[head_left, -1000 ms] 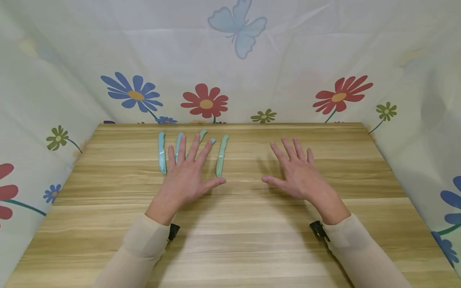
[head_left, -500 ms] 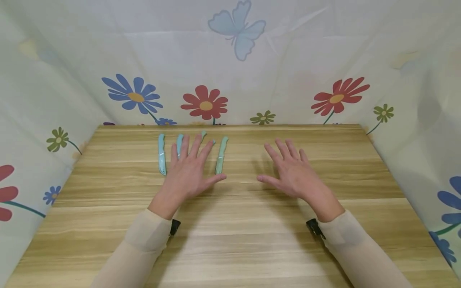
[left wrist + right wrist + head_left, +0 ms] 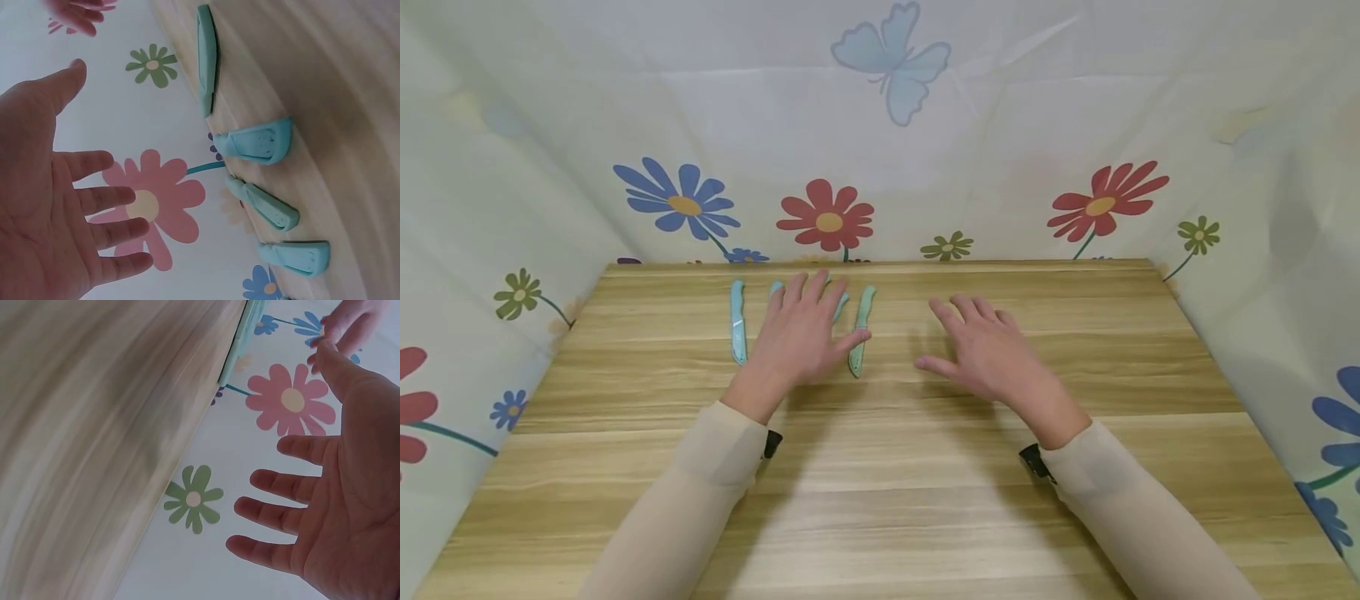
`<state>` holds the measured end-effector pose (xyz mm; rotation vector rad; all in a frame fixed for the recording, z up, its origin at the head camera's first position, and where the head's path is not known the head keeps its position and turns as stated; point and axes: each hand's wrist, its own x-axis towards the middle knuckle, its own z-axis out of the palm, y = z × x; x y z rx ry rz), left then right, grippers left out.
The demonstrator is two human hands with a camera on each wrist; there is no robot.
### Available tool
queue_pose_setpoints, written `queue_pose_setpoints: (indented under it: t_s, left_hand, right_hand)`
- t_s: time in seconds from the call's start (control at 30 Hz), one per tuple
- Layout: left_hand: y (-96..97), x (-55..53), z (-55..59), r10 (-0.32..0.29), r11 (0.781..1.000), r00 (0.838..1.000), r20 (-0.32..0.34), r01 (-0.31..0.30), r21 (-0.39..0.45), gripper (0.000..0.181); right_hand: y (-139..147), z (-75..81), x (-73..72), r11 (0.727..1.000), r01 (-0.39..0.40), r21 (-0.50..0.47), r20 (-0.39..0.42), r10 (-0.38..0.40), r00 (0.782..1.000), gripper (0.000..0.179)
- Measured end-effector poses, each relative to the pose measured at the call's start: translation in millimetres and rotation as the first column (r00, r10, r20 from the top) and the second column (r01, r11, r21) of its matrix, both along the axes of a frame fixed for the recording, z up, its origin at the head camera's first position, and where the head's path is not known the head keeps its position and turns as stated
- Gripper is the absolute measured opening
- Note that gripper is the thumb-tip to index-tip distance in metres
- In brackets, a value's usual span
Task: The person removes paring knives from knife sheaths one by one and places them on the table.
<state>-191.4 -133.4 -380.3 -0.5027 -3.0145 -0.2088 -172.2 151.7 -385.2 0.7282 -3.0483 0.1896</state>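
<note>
Head view: rightmost knife (image 3: pixel 861 317) front-to-back, handle (image 3: pixel 867 300) toward backdrop (image 3: pixel 1000 183).

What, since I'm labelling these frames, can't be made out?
Second knife from the left and third knife: head view, both mostly hidden by the left hand.
Leftmost blue knife: left wrist view, almost wholly cut off by the bottom edge.
Rightmost green knife: right wrist view, one end cut off by the top edge.
</note>
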Motion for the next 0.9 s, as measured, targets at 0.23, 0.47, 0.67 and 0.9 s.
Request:
queue_pose_setpoints:
  t_s: [0.23, 0.47, 0.67, 0.9]
  left_hand:
    - [4.0, -18.8, 6.7, -0.005, 1.0, 1.0, 0.029, 0.005, -0.008, 0.083]
    - [9.0, -37.8, 11.2, 0.016, 1.0, 0.998, 0.055, -0.016, 0.0, 0.077]
    - [14.6, -53.7, 12.3, 0.036, 0.999, 0.994, 0.104, -0.037, 0.004, 0.071]
    - [21.0, -71.4, 11.4, 0.058, 0.996, 0.979, 0.193, -0.069, 0.05, 0.068]
  right_hand:
    - [-13, 0.1, -4.4, 1.0, -0.007, 0.013, 0.01, 0.007, 1.0, 0.093]
    - [-26, -2.6, -10.4, 1.0, 0.009, 0.03, 0.009, -0.01, 1.0, 0.088]
    - [-38, -5.9, -15.1, 0.999, 0.054, 0.003, 0.0, -0.054, 0.999, 0.08]
    - [-54, -10.8, -19.2, 0.996, 0.093, -0.006, 0.018, -0.093, 0.995, 0.073]
